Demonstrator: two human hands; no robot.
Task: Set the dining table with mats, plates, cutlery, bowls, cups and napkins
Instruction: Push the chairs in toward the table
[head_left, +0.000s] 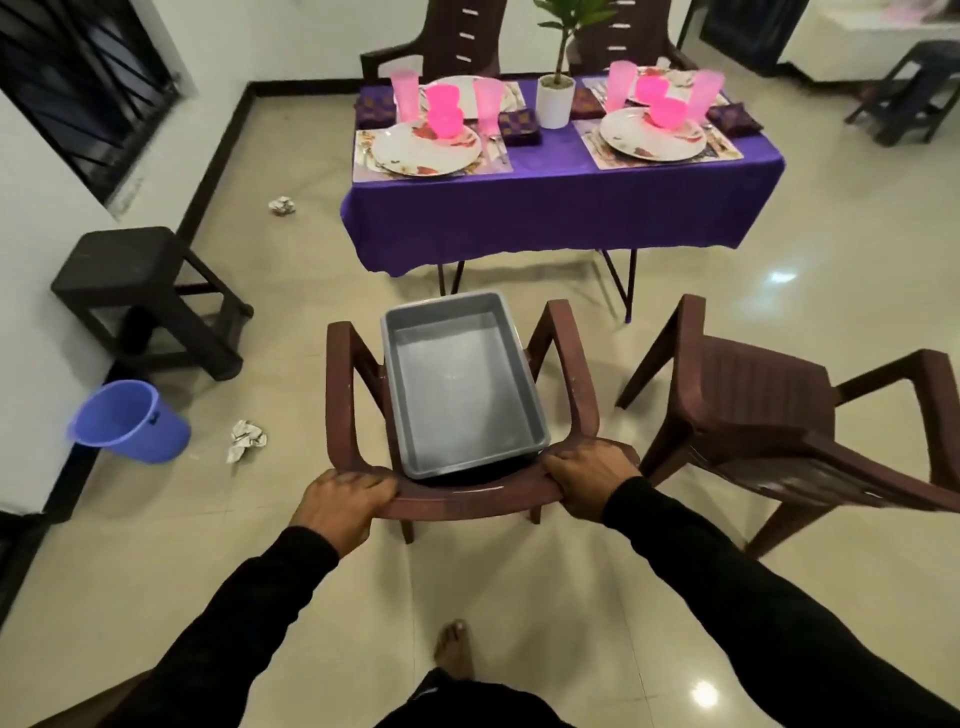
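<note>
- Left hand (345, 501) and right hand (589, 480) both curl tight round the top rail of the chair (457, 499); nothing else held.
- Grey tub (462, 389) sits loose on the seat w/ its near end overhanging; a jolt or tilt could slide it off.
- Second chair (769, 415) close at 3 o'clock, could snag.
- Dining table (561, 208) at 12 o'clock, well apart, looks fully set; a hard push could topple the cups (488, 104).
</note>
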